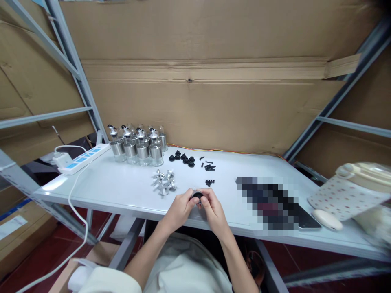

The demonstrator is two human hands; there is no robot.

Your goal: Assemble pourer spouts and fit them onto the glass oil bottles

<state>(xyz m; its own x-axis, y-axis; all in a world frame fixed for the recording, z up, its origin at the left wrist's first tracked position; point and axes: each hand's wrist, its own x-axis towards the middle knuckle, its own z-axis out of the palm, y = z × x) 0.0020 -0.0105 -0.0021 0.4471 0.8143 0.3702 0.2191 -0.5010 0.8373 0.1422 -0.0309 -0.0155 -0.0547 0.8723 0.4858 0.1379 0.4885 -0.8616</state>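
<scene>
Round black part with silver rim, head view: located over the near side of the white table. Left hand clamped on its left side; right hand clamped on its right. Silver parts lie beyond the left hand; small black pieces lie near the right.
</scene>
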